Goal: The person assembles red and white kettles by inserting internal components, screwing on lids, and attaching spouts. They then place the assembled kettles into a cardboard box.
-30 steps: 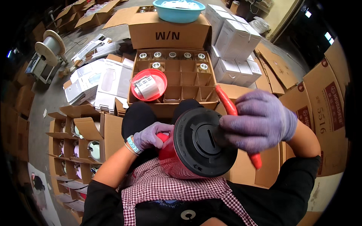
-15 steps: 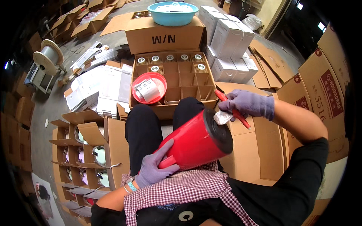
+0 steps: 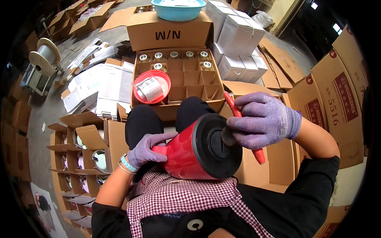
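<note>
A red kettle body [image 3: 184, 152] with a black round base [image 3: 216, 144] lies on its side in my lap, its base turned up and to the right. My left hand [image 3: 147, 148], in a purple glove, grips the red handle on the kettle's left side. My right hand [image 3: 264, 119], also gloved, holds a red-handled tool [image 3: 260, 154] and presses a small grey piece against the middle of the black base.
An open cardboard box with dividers [image 3: 180, 79] stands ahead of my knees, several cells filled, a red bowl [image 3: 151, 87] of labels on its left. White cartons [image 3: 238, 43] are stacked to the right, a blue basin [image 3: 178, 8] sits behind, more divided boxes [image 3: 83, 150] at left.
The kettle has swung so its black base faces up and right again. My left hand shifted from its side to the handle, and my right hand came down onto the base.
</note>
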Available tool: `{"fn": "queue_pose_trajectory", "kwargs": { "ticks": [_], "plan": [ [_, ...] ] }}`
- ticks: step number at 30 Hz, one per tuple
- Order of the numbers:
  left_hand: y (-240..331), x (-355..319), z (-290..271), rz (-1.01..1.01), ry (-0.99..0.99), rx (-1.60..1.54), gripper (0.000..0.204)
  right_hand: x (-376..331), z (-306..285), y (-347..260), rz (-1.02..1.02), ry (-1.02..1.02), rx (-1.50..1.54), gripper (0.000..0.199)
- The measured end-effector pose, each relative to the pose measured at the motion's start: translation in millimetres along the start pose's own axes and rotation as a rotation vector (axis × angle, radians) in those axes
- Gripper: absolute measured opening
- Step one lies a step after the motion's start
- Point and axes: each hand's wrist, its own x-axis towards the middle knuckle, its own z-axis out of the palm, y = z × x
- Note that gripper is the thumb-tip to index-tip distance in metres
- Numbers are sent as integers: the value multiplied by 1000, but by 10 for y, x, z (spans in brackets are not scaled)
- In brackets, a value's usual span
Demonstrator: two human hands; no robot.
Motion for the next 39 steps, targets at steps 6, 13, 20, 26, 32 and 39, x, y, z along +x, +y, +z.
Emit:
{"fn": "queue_pose_trajectory", "kwargs": {
  "ticks": [6,13,20,26,32,39],
  "plan": [
    [122,-83,249,21,95,20,85,85,-87,-340,363,-203,129,19],
    [-72,-238,831,118,520,414,76,-314,358,-31,1499,-287,917,31],
    [-53,33,760,135,784,-306,81,-159,1109,1058,1502,100,781,34],
    [-218,-126,590,64,518,-229,98,-179,3421,2039,1482,-234,723,41],
    [209,-330,-9,-142,425,140,65,195,4624,2382,1431,-207,456,39],
    [127,898,-1698,174,924,1059,46,404,4219,2221,593,245,502,32]
  ]
}}
